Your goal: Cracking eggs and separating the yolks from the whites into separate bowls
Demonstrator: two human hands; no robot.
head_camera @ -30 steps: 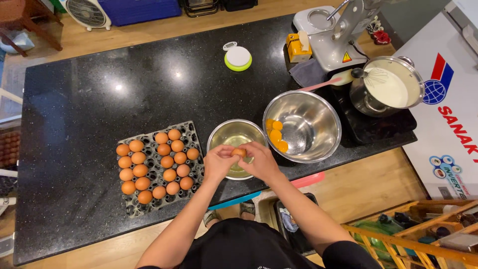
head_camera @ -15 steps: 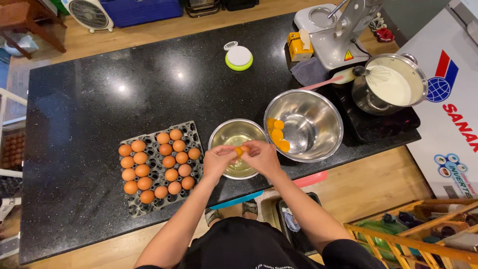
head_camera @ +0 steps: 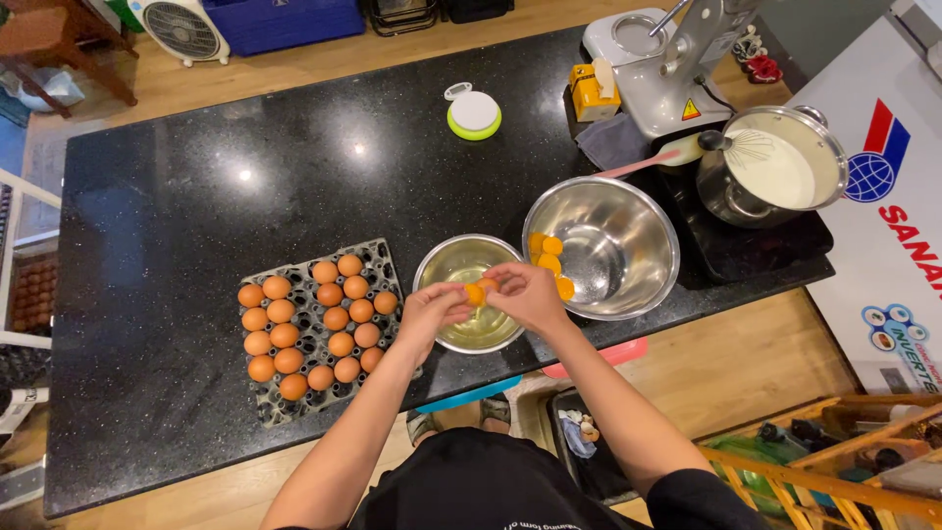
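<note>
My left hand (head_camera: 432, 310) and my right hand (head_camera: 524, 292) meet over a small steel bowl (head_camera: 451, 260) that holds clear egg white. Between the fingers sits an opened egg (head_camera: 477, 292), each hand on a shell half, with the orange yolk showing. To the right stands a larger steel bowl (head_camera: 628, 216) with several yolks (head_camera: 549, 263) against its left wall. A grey tray of brown eggs (head_camera: 314, 320) lies on the black counter (head_camera: 196, 216), left of my left hand.
A steel pot of white liquid with a whisk (head_camera: 775, 167) sits on a black cooktop at the right. Behind it stand a grey stand mixer (head_camera: 667, 59), a yellow box (head_camera: 589, 93) and a round green-rimmed scale (head_camera: 475, 114). A pink spatula (head_camera: 648, 163) rests by the large bowl.
The egg between my hands has come apart, and the yolk now shows between the shell halves. My hands stay over the small bowl.
</note>
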